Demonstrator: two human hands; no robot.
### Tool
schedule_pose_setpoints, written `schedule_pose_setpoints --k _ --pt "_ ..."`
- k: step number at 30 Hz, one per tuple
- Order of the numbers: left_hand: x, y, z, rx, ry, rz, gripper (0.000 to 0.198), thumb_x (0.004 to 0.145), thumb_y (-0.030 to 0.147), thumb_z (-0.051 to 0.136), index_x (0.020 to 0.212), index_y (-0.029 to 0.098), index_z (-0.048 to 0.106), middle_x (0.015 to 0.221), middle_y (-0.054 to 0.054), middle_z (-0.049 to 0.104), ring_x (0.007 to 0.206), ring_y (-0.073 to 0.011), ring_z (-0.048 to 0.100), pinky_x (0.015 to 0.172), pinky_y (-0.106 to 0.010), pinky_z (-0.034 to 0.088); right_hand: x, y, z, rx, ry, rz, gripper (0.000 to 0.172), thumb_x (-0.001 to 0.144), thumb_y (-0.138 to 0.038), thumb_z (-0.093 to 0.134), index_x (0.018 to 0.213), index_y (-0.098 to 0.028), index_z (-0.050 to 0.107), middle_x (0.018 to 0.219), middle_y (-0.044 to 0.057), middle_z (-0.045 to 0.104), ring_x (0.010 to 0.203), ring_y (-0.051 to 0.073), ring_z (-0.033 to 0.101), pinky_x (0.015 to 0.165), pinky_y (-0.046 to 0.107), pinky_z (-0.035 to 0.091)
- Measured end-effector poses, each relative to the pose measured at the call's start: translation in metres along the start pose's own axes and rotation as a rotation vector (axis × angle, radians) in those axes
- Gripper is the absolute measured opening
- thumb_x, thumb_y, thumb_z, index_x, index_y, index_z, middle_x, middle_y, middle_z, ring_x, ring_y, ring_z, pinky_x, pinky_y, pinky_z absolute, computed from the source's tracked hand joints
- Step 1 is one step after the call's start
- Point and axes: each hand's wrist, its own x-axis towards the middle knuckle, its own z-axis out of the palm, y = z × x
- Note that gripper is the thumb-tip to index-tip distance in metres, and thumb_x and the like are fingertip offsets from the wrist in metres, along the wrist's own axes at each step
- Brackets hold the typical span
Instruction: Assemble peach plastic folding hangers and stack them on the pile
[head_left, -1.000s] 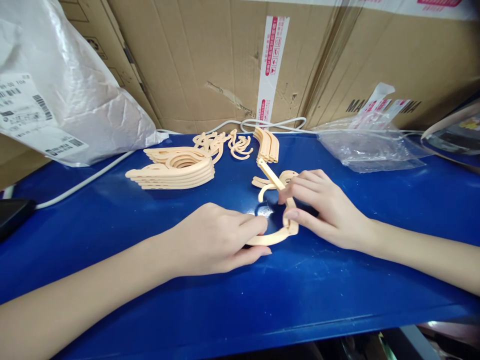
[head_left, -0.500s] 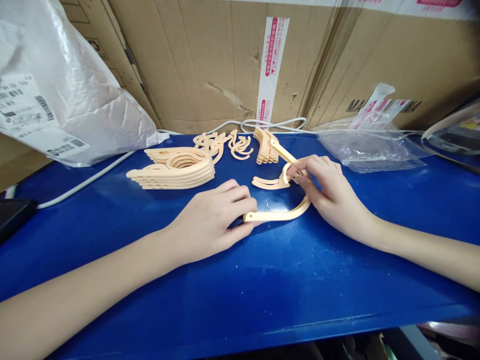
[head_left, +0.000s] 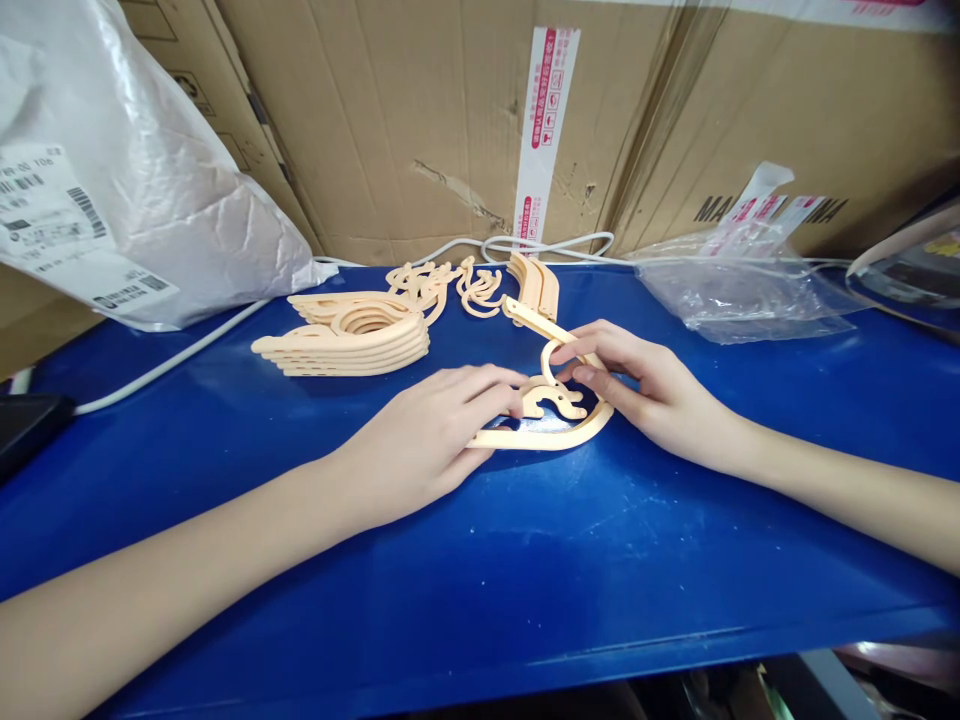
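Note:
A cream plastic folding hanger (head_left: pixel 559 438), bent into a curve with its arms spread, lies between my hands just over the table. My right hand (head_left: pixel 645 385) pinches it at the curved right side, by the hook (head_left: pixel 549 362), with the fingertips partly hidden. My left hand (head_left: pixel 442 420) is closed at the lower arm's end, its thumb below the arm. Its fingertips touch a small wavy cream piece (head_left: pixel 559 397) inside the curve. Left of the hands stands a neat stack of folded hangers (head_left: pixel 352 350).
Loose cream hooks (head_left: pixel 476 288) and stacked curved arms (head_left: pixel 540 285) lie at the back of the blue table (head_left: pixel 480 600). Cardboard boxes (head_left: pixel 405 120) rise behind, with a white cable along them. A silver mailing bag (head_left: pixel 165 180) leans at left; a clear plastic bag (head_left: pixel 750 300) lies right.
The hanger has shifted left and its lower arm slid further into my left hand. My left fingers have moved onto the wavy piece, which has come nearer, inside the curve.

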Motion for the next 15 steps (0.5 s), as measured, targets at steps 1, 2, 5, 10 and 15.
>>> schedule_pose_setpoints --k 1,2,5,10,15 --pt "0.000 0.000 0.000 -0.003 -0.028 0.001 0.030 0.093 0.009 0.040 0.118 0.020 0.054 0.137 -0.006 0.054 0.121 -0.0207 0.052 0.099 -0.037 0.043 0.000 0.000 0.000 -0.014 0.004 -0.012 0.021 0.096 -0.020 0.046 0.110 -0.025 0.061 0.112 0.005 0.059 0.098 0.017 0.061 0.084 0.032 0.052" --pt "0.000 0.001 0.000 0.003 -0.047 0.002 0.034 0.094 0.008 0.039 0.122 0.020 0.053 0.138 -0.005 0.055 0.121 -0.0199 0.053 0.100 -0.037 0.043 0.000 0.001 0.000 -0.033 0.015 -0.016 0.021 0.096 -0.020 0.045 0.109 -0.024 0.061 0.111 0.005 0.060 0.100 0.017 0.060 0.086 0.033 0.051" --pt "0.000 0.003 0.000 0.076 -0.041 0.015 0.036 0.096 0.007 0.038 0.126 0.018 0.053 0.136 -0.004 0.058 0.122 -0.0185 0.054 0.102 -0.035 0.043 0.000 0.006 0.001 -0.093 0.069 0.019 0.019 0.096 -0.019 0.044 0.103 -0.023 0.061 0.106 0.005 0.062 0.101 0.018 0.060 0.088 0.035 0.048" --pt "-0.002 0.011 0.000 0.339 0.023 0.031 0.024 0.096 0.013 0.045 0.115 0.014 0.060 0.113 -0.005 0.069 0.098 -0.0212 0.064 0.078 -0.033 0.054 0.000 0.016 0.001 -0.207 0.128 0.099 0.020 0.094 -0.018 0.043 0.094 -0.022 0.063 0.099 0.004 0.068 0.098 0.022 0.059 0.091 0.044 0.042" --pt "-0.003 0.021 -0.003 0.646 0.035 0.024 0.018 0.092 0.015 0.055 0.106 0.013 0.066 0.087 -0.003 0.067 0.074 -0.0217 0.065 0.053 -0.032 0.050 0.000 0.017 0.000 -0.309 0.095 0.103 0.024 0.094 -0.018 0.043 0.093 -0.024 0.066 0.106 0.005 0.069 0.101 0.024 0.059 0.092 0.047 0.039"
